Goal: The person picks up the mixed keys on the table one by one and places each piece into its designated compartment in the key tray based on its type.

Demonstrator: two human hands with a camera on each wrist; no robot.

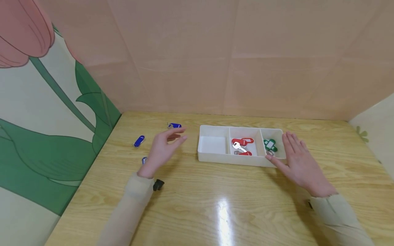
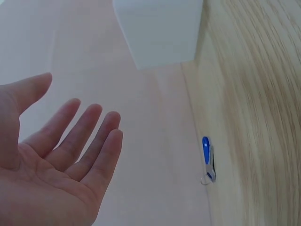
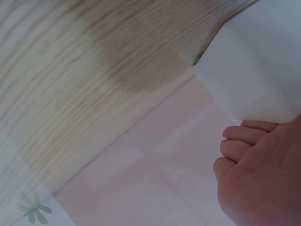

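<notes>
Hands hover on either side of a white plastic three-compartment tray (image 1: 215, 155) on a pale wood-grain table (image 1: 215, 205). The left hand (image 1: 164, 147) is raised just above the table to the left of the tray, palm turned toward it, fingers straight and slightly spread with the thumb apart; it holds nothing. In the left wrist view the same hand (image 2: 56, 155) shows an open palm and four loosely parted fingers. The right hand (image 1: 300, 162) lies flat, palm down, against the tray's right end, fingers straight and close together, the thumb touching the tray's near right corner. The right wrist view shows only the knuckles (image 3: 258, 174) beside the tray's white wall (image 3: 258, 80), so the fingertips there cannot be judged.

No writing or brand can be read; the tags' label windows are too small to tell.

Three blue plastic key tags lie on the table left of the tray: one near the back (image 1: 174, 126), just beyond the left fingertips, one further left (image 1: 139, 140), and one mostly hidden behind the left wrist (image 1: 144, 160). A single blue tag with its metal ring also appears in the left wrist view (image 2: 207, 157). Two red key tags (image 1: 243, 145) with a silver key lie in the tray's middle compartment. Green key tags (image 1: 270, 145) lie in the right compartment; their number is unclear. The left compartment shows only white floor. A small black object (image 1: 158, 185) lies by the left sleeve.
</notes>
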